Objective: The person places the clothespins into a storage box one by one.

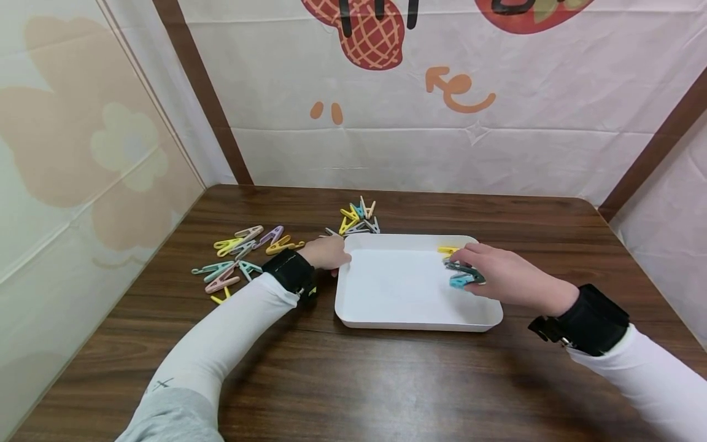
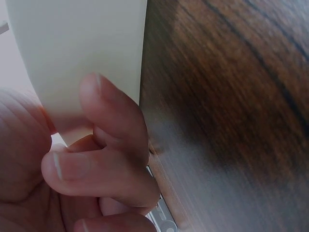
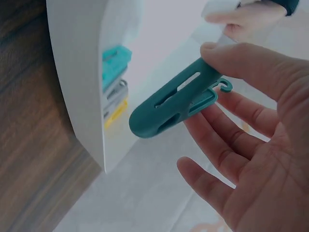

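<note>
My right hand (image 1: 499, 276) pinches a dark teal clothespin (image 3: 176, 99) between thumb and fingers, above the right side of a white tray (image 1: 394, 282). Inside the tray near that hand lie a light blue clothespin (image 1: 459, 281), a grey one (image 3: 116, 94) and a yellow one (image 1: 446, 250). My left hand (image 1: 326, 252) holds the tray's left rim. In the left wrist view its bent fingers (image 2: 113, 113) lie against the outside wall, while the thumb is at the rim side. Part of a grey clothespin (image 2: 163, 217) shows beyond those fingers.
Left of the tray, a loose group of clothespins (image 1: 243, 245) in several colours lies on the brown wooden table (image 1: 397, 380). Another small cluster of clothespins (image 1: 356, 216) sits behind the tray's back left corner. A printed cloth (image 1: 386, 153) hangs behind the table.
</note>
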Action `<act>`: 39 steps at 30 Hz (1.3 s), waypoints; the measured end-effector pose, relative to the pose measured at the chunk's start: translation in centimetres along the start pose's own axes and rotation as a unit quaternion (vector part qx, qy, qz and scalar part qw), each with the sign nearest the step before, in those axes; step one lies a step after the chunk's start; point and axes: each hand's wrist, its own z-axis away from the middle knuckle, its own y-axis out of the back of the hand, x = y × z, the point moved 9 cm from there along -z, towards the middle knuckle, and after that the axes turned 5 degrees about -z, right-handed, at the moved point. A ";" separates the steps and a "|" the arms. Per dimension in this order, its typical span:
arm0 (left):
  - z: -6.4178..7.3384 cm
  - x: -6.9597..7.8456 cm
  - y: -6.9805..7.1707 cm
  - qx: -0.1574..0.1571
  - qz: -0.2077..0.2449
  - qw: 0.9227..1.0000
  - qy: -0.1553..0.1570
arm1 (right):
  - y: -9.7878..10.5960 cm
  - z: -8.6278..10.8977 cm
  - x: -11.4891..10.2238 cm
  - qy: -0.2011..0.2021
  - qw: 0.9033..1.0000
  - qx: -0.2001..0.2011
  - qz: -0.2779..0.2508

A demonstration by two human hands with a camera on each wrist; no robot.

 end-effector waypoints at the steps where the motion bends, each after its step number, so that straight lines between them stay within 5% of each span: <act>1: 0.0 0.0 0.0 0.000 0.000 1.000 0.001 | -0.3 -0.1 -0.1 0.003 1.000 -0.007 -0.003; 15: 0.4 0.2 0.3 0.000 -0.005 1.000 0.000 | -3.8 -0.8 -0.2 0.028 0.996 -0.079 0.042; 26: 0.4 0.2 0.3 0.002 0.002 1.000 0.005 | -4.3 -1.6 0.3 0.049 0.994 -0.073 0.066; 39: 0.3 0.2 0.2 0.007 0.003 1.000 -0.010 | -4.0 -1.4 0.7 0.028 0.996 -0.065 0.054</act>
